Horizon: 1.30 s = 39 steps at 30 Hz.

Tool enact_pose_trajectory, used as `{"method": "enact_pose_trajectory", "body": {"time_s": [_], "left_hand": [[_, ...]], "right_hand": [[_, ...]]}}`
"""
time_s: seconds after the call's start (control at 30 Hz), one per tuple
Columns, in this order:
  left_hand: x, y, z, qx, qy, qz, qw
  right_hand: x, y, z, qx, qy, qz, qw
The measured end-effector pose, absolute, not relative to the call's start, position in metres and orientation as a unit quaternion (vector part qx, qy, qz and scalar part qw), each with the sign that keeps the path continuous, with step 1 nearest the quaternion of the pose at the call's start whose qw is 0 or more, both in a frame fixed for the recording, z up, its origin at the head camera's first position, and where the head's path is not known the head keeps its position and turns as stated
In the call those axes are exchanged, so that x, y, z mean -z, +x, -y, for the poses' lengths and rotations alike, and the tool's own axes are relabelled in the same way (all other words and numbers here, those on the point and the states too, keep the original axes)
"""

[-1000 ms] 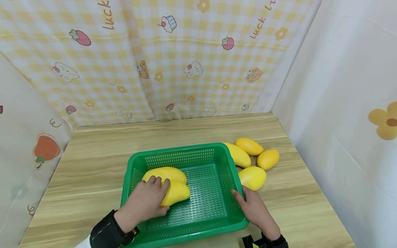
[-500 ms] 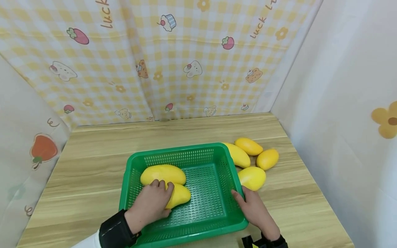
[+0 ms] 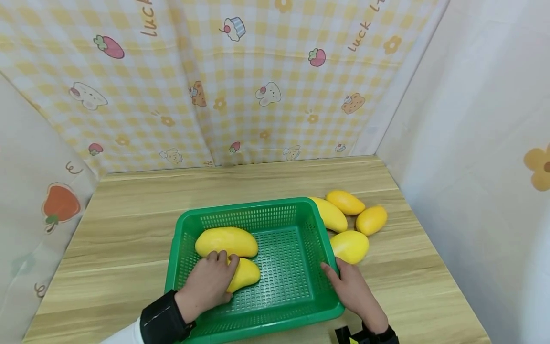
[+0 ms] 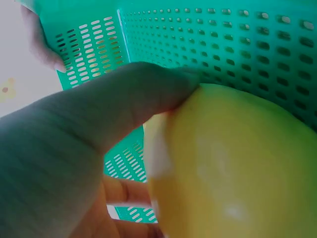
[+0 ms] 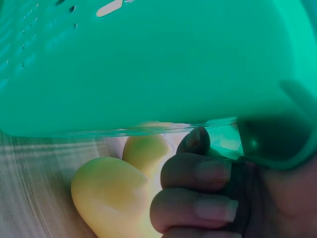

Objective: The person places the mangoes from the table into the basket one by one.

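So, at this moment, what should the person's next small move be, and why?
Probably ease the left hand off the nearer mango: it appears to sit low inside the green basket, close beside the farther mango, and the right hand grips the basket's right side, which should help steady it during the release.

Green slotted plastic basket point(image 3: 283, 267) sits kinda crooked on the desk point(image 3: 124, 229), smooth yellow mango-shaped fruit point(image 3: 246, 275) inside, left half.

Left hand point(image 3: 208, 283) gripping, thumb point(image 4: 141, 89) opposite fingers point(image 4: 129, 192) — right hand point(image 3: 355, 291) gripping, fingers curled.
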State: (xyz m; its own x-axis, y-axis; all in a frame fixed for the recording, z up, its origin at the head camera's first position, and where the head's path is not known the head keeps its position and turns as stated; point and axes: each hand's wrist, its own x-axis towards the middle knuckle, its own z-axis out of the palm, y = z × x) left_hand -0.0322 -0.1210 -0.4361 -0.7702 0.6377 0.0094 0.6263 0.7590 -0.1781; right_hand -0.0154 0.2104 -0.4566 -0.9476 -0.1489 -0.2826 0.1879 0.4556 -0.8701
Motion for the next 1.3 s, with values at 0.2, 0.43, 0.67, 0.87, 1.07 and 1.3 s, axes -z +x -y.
{"method": "enact_pose_trajectory", "body": {"time_s": [0.2,0.43,0.67,0.87,1.07,1.3], "left_hand": [[0.438,-0.030,0.118,-0.069,-0.299,0.952,0.012],[0.441,-0.031,0.116,-0.077,-0.295,0.952,0.038],[0.443,-0.031,0.117,-0.091,-0.304,0.947,0.054],[0.439,-0.030,0.119,-0.111,-0.305,0.945,0.048],[0.434,-0.028,0.122,-0.109,-0.308,0.945,0.026],[0.432,-0.028,0.123,-0.100,-0.317,0.943,0.018]], "right_hand": [[0.456,-0.015,-0.209,0.523,0.013,-0.836,0.163],[0.456,-0.014,-0.210,0.515,0.015,-0.842,0.160],[0.456,-0.015,-0.211,0.512,0.017,-0.844,0.160],[0.455,-0.016,-0.210,0.512,0.011,-0.844,0.163],[0.455,-0.017,-0.210,0.514,0.007,-0.841,0.168],[0.454,-0.016,-0.210,0.514,0.004,-0.842,0.163]]}}
